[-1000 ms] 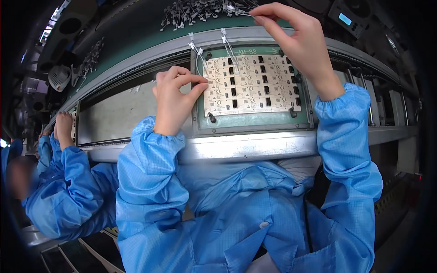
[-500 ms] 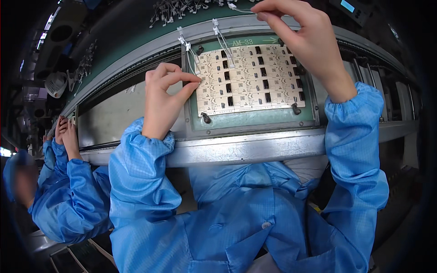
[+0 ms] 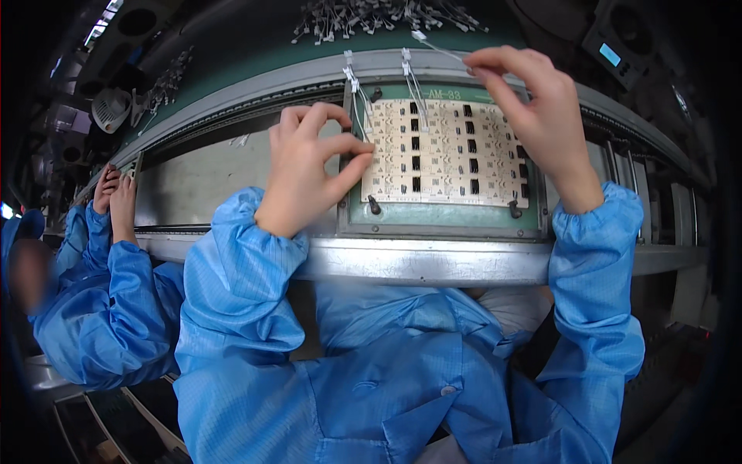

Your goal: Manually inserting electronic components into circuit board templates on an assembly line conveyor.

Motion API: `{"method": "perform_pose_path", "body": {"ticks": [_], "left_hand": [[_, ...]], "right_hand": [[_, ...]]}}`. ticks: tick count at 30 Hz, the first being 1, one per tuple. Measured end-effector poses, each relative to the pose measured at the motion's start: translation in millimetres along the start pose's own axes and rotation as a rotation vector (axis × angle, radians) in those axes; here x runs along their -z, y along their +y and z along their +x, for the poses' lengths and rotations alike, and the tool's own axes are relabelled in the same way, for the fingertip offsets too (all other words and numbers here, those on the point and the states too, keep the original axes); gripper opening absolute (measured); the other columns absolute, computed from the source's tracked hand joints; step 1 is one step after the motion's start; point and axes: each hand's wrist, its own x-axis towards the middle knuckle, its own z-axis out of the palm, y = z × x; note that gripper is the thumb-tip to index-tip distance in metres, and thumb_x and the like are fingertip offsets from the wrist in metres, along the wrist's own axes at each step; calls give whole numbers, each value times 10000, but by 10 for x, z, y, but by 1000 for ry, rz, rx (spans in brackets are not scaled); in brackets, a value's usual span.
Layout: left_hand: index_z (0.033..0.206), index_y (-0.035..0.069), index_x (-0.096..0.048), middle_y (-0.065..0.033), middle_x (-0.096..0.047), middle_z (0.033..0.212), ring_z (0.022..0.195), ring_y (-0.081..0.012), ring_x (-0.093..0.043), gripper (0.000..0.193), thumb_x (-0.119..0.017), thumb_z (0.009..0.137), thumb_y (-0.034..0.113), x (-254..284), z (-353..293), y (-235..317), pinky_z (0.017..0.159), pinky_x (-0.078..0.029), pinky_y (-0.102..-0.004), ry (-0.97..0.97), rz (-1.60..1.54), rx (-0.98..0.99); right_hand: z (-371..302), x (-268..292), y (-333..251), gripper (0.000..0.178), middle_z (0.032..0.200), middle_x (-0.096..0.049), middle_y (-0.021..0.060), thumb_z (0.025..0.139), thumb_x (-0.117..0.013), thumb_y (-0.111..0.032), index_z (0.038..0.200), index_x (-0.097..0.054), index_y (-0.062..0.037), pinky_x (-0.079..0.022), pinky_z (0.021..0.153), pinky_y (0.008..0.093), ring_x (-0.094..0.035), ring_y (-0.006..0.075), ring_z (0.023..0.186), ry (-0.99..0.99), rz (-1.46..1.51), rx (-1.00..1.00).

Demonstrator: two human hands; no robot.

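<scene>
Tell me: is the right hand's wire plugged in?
Loose at one end: the wire has a free white connector; the right hand hides the other.

Room lies between front clips (image 3: 375,206); cables (image 3: 407,69) obstruct behind.

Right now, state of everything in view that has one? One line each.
Left hand: fingertips at the board's left edge; grip unclear
Right hand: pinching a cable above the board's far right
Cable: held, white connector end free
Board panel: lying flat on the green carrier
Two placed leads: connectors at the far rail, wires over the board; fixing unclear
Cable pile: loose, tangled
Display: lit
</scene>
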Motion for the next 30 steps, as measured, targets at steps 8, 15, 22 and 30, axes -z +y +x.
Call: {"method": "perform_pose_path", "body": {"ticks": [8, 15, 22, 30], "left_hand": [[1017, 185, -793, -28, -607, 1171, 1152, -317, -479, 212, -737, 842, 289, 203, 48, -101, 961, -375, -461, -150, -6, -133], [1139, 224, -715, -49, -670, 1081, 1090, -281, -602, 277, -663, 868, 246, -126, 1180, -1519, 896, -440, -476, 26, 323, 189], [994, 186, -763, -41, -679, 1086, 1093, -304, -595, 293, -679, 828, 412, -350, 1241, -1552, 879, -459, -502, 33, 407, 257], [887, 86, -724, -74, -712, 903, 886, -277, -664, 101, -694, 845, 172, -598, 1185, -1422, 797, -477, -451, 578, 88, -105]], "right_hand": [[-153, -95, -131, 152, 946, -729, 97, 872, -687, -45, 1018, -718, -20, -521, 802, 313, -675, 226, 894, -97, 102, -137], [-285, -246, -393, 117, 896, -725, 94, 871, -691, -53, 985, -693, -28, -497, 831, 331, -650, 237, 862, -228, 182, -220], [-270, -278, -348, 116, 910, -710, 91, 869, -699, -51, 982, -691, -23, -488, 759, 314, -639, 225, 864, -227, 129, -272], [-328, -431, -394, 80, 826, -579, 81, 845, -713, -40, 897, -674, 6, -457, 640, 304, -564, 196, 696, -347, 211, -279]]}}
